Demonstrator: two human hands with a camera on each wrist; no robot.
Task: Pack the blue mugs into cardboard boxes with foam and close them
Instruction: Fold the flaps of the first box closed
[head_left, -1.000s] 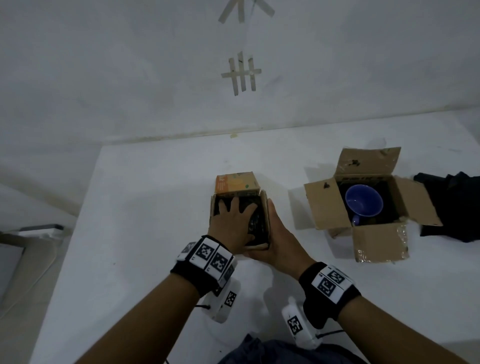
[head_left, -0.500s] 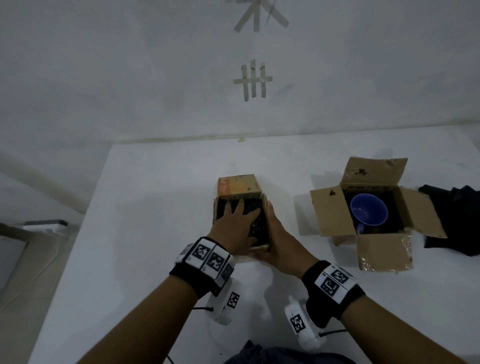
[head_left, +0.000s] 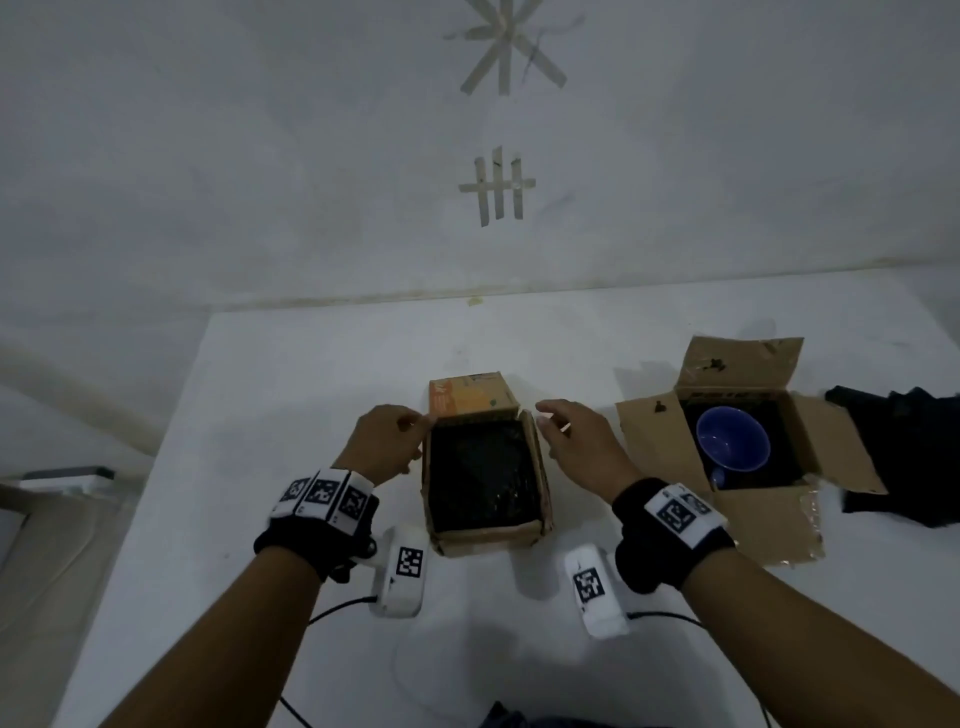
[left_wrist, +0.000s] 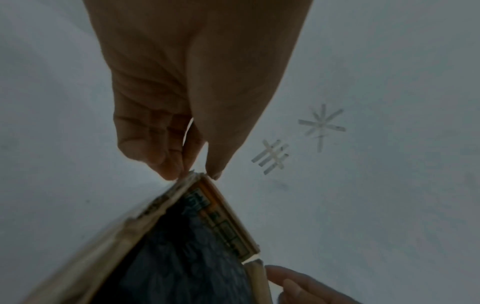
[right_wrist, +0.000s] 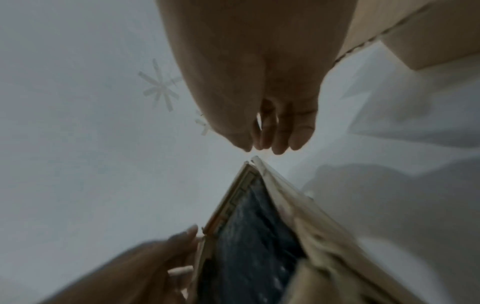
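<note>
A small cardboard box (head_left: 485, 538) stands at the table's middle, filled to the top with black foam (head_left: 483, 470); no mug shows in it. Its orange-printed far flap (head_left: 470, 400) stands up. My left hand (head_left: 415, 423) pinches the box's far left corner (left_wrist: 193, 174) between thumb and fingers. My right hand (head_left: 545, 421) hovers with loosely curled fingers just off the far right corner (right_wrist: 255, 159), holding nothing. To the right, a second box (head_left: 649, 441) lies with flaps spread, a blue mug (head_left: 732, 439) inside on black foam.
A dark heap of foam sheets (head_left: 904, 452) lies at the right edge beside the second box. The white table (head_left: 311, 389) ends at a wall behind and drops off on the left.
My left hand has lifted off the foam inside the box and gone to the far left corner. My right hand has left the box's right side and moved to the far right corner.
</note>
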